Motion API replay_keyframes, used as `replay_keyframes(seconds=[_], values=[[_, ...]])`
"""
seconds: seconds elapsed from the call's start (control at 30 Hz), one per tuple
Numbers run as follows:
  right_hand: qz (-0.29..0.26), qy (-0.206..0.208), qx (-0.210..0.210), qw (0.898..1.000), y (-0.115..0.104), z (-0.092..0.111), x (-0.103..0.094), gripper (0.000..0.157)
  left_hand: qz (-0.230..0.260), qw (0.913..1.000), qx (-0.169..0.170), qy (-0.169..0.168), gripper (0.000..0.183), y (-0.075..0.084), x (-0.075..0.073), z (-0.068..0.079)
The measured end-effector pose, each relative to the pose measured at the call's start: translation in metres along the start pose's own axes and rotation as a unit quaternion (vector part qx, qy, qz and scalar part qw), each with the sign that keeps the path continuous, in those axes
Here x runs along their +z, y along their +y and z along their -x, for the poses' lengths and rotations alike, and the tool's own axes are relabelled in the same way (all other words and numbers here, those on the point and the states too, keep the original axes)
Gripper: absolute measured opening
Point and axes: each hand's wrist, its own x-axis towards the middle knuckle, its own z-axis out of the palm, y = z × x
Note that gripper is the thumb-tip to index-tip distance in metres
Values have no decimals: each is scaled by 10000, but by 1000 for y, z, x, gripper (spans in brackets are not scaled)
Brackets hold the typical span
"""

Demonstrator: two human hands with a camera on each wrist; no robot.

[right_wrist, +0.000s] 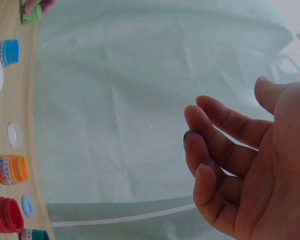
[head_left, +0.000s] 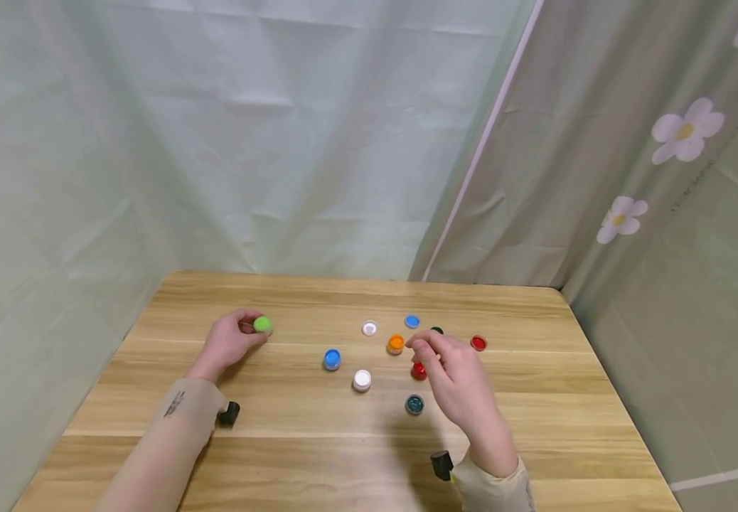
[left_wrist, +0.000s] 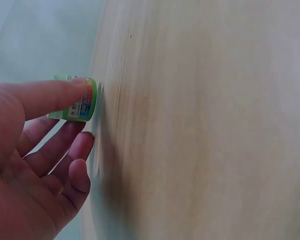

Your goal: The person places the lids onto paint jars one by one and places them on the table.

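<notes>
My left hand (head_left: pixel 231 343) pinches a small paint jar with a bright green top (head_left: pixel 263 325) at the table's left; in the left wrist view the thumb lies along its label (left_wrist: pixel 80 107). My right hand (head_left: pixel 461 380) is raised over the right part of the table, near a red paint jar (head_left: pixel 419 371) that it partly covers. Nothing is between its loosely bent fingers, and the thumb stands apart. The right wrist view shows a dark smear on one fingertip (right_wrist: pixel 189 134). Left of this hand stand orange (head_left: pixel 395 345), white (head_left: pixel 362 380) and blue (head_left: pixel 332 360) paint jars.
Behind the jars lie a white lid (head_left: pixel 369 328), a blue lid (head_left: pixel 412 321) and a red lid (head_left: pixel 478 343). A dark green jar (right_wrist: pixel 35 234) is mostly hidden by my right hand in the head view. A dark teal round piece (head_left: pixel 414 404) lies nearer. Curtains (head_left: pixel 318 142) hang behind the table.
</notes>
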Motion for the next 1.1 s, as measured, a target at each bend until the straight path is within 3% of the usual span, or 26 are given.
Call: replay_keyframes(seconds=[0.43,0.73,0.87,1.1], values=[[7,-23,-12,10000,4,-2,-2,31,-73,9997,-220,-64,54,3,-1,-2],[164,-76,76,9998,7,0,-1,29,206,9992,-269,-191,77,5,-3,4],[238,-147,80,9996,13,0,-3,29,251,9995,-184,37,78,11,-5,13],[474,-282,272,9981,30,2,-9,34,317,9967,223,708,73,35,-2,37]])
